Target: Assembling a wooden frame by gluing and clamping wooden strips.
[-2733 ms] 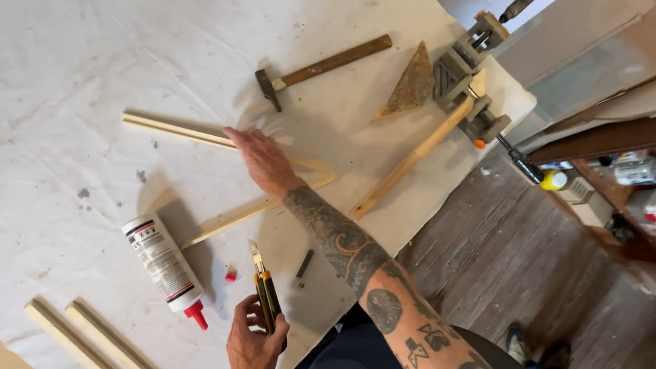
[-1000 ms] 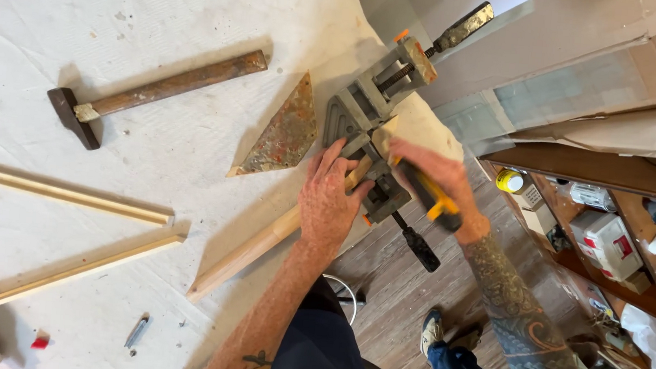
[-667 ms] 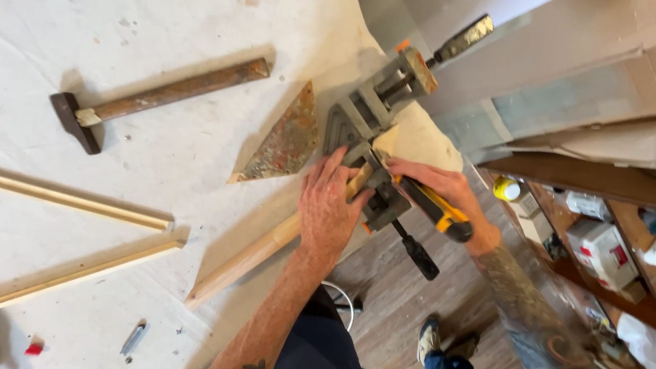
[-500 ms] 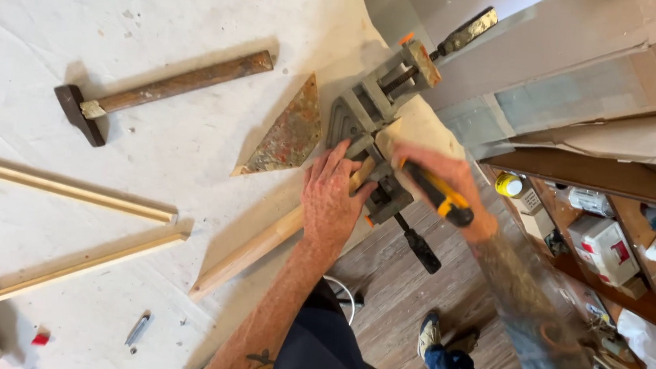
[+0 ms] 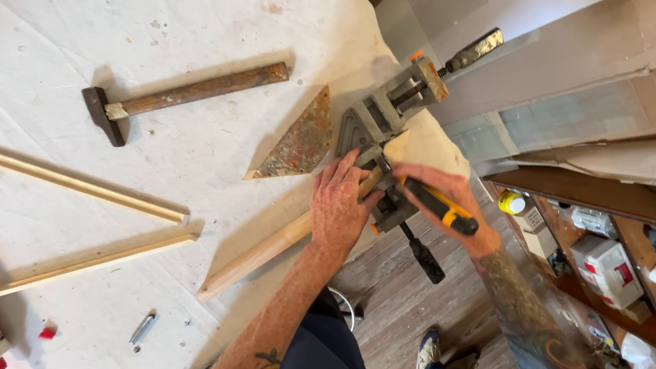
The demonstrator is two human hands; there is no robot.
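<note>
The left hand (image 5: 339,209) lies flat, palm down and clutching nothing, on the wooden strip (image 5: 259,254) near the tabletop (image 5: 81,20) edge. The strip's long axis runs from seven o'clock up to one o'clock, its upper mitred end sitting in the grey corner clamp (image 5: 380,126). At three o'clock of that hand, the right hand (image 5: 442,190) grips a yellow-and-black tool (image 5: 440,209) pointing toward four o'clock. A hammer (image 5: 177,100) lies well apart at ten o'clock.

Single head-worn view, looking steeply down, close over table (image 5: 81,20) edge and floor (image 5: 390,293)
</note>
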